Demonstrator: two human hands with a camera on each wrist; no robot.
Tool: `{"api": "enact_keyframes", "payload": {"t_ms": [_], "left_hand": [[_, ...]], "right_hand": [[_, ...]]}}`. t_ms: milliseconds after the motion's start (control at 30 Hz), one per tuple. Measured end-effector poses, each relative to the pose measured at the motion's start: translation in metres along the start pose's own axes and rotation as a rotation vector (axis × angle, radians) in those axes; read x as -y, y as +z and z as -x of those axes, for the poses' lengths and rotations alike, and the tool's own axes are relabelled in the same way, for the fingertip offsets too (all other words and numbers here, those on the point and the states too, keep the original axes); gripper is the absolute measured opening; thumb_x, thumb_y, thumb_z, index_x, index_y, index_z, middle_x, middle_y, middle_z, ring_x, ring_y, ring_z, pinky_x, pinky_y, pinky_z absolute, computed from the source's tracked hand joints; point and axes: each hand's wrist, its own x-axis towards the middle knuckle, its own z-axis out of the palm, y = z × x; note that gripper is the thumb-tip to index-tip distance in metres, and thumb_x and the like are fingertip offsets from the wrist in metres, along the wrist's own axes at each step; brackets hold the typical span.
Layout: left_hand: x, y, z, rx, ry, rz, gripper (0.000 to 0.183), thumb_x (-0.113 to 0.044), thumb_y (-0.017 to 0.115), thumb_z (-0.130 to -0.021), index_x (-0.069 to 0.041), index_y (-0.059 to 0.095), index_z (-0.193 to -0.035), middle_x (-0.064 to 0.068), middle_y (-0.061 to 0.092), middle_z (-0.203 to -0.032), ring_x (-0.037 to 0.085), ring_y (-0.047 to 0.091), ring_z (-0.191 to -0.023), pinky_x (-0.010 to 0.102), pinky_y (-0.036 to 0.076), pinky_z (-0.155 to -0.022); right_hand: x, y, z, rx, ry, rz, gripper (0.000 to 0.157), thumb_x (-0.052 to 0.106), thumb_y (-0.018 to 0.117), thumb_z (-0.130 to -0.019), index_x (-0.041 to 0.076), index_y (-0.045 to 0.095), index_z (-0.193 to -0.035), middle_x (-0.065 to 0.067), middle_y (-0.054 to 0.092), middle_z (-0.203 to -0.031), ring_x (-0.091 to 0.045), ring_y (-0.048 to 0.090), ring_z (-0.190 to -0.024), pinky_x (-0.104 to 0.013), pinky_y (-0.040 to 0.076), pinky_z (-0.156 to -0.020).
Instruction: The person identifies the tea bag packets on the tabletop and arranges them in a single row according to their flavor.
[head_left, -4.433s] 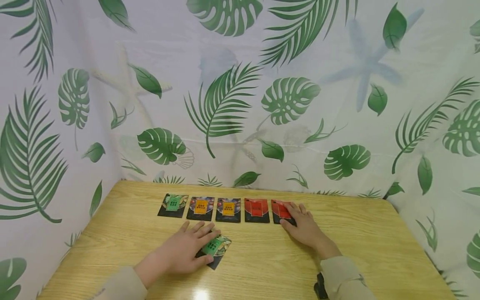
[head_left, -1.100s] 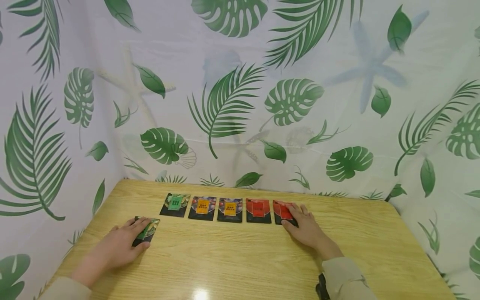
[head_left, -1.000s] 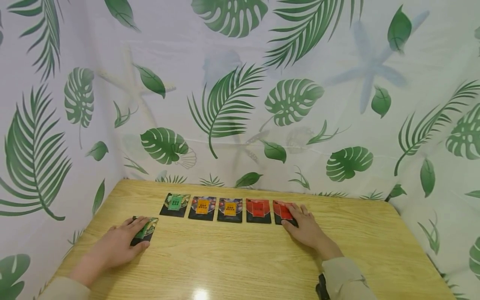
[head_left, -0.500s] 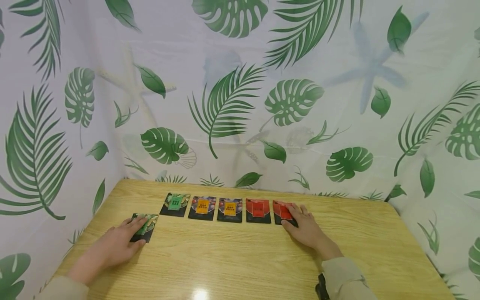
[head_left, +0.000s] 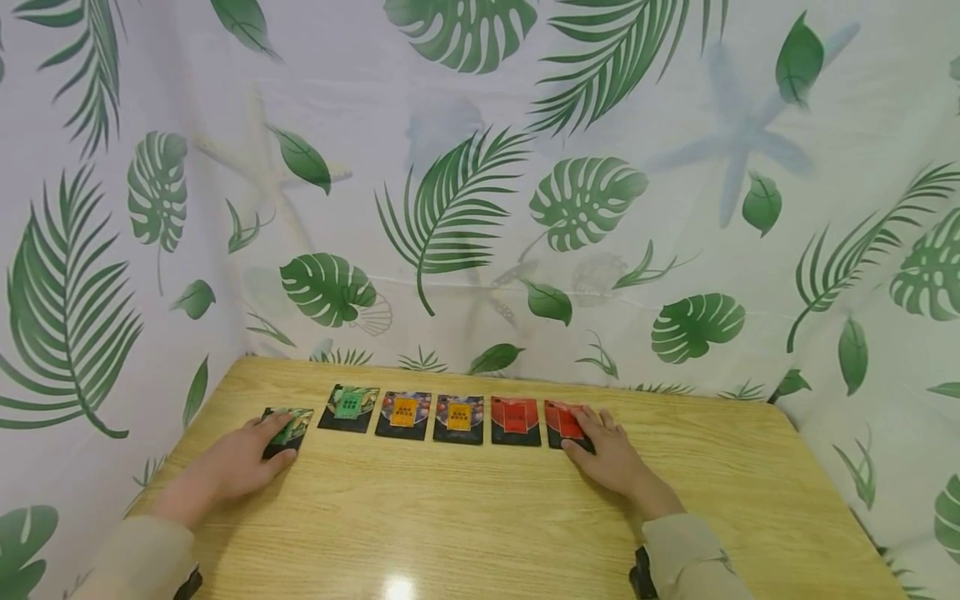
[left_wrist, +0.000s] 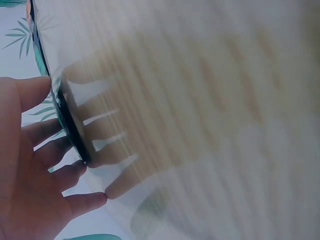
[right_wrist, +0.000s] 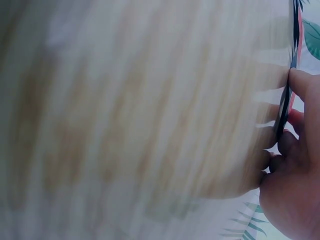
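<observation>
In the head view my left hand (head_left: 238, 462) lies over a green and black packet (head_left: 296, 425) at the left of the table, its fingers covering the packet's left part. Seen from the left wrist, the fingers are extended and the fingertips touch that packet (left_wrist: 70, 120), whose dark edge shows. My right hand (head_left: 613, 454) rests on a red and black packet (head_left: 558, 421) at the right end of a row. That row also has another green packet (head_left: 348, 407), two packets with orange labels, one (head_left: 402, 414) beside the other (head_left: 458, 418), and a second red packet (head_left: 515, 419).
The wooden table (head_left: 465, 517) reaches back to a white curtain (head_left: 480, 325) printed with green leaves. The curtain also runs along both sides. A dark strap shows at each sleeve's cuff.
My left hand has slid the green packet from the table's middle to the left, then forward, beside the row's left end. My right hand has stayed on the red packet.
</observation>
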Motion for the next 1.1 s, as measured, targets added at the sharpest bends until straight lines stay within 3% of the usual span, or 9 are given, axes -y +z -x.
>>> {"api": "enact_keyframes", "payload": {"t_ms": [333, 867, 1100], "left_hand": [[0.001, 0.002, -0.021, -0.039, 0.012, -0.016, 0.064, -0.032, 0.063, -0.104, 0.005, 0.046, -0.154, 0.035, 0.046, -0.156, 0.065, 0.045, -0.137, 0.081, 0.043, -0.101], [0.005, 0.002, -0.048, 0.012, -0.057, -0.003, 0.066, -0.031, 0.058, -0.104, 0.002, 0.04, -0.159, 0.032, 0.038, -0.163, 0.064, 0.036, -0.145, 0.08, 0.038, -0.107], [0.002, 0.001, -0.052, 0.033, -0.072, 0.005, 0.067, -0.03, 0.056, -0.104, 0.002, 0.038, -0.16, 0.032, 0.035, -0.165, 0.064, 0.032, -0.147, 0.082, 0.036, -0.107]], "right_hand": [[0.002, -0.001, 0.002, 0.001, 0.0, 0.0, 0.076, 0.043, 0.052, -0.11, -0.005, 0.027, -0.164, -0.029, 0.02, -0.172, -0.055, 0.005, -0.16, -0.073, 0.008, -0.127], [0.002, 0.0, 0.001, 0.001, 0.002, -0.008, 0.076, 0.043, 0.052, -0.11, -0.005, 0.027, -0.164, -0.028, 0.02, -0.172, -0.054, 0.005, -0.16, -0.072, 0.008, -0.127], [0.003, -0.002, 0.002, -0.007, -0.008, -0.01, 0.075, 0.042, 0.051, -0.11, -0.005, 0.027, -0.164, -0.029, 0.02, -0.172, -0.055, 0.006, -0.16, -0.073, 0.009, -0.127]]}}
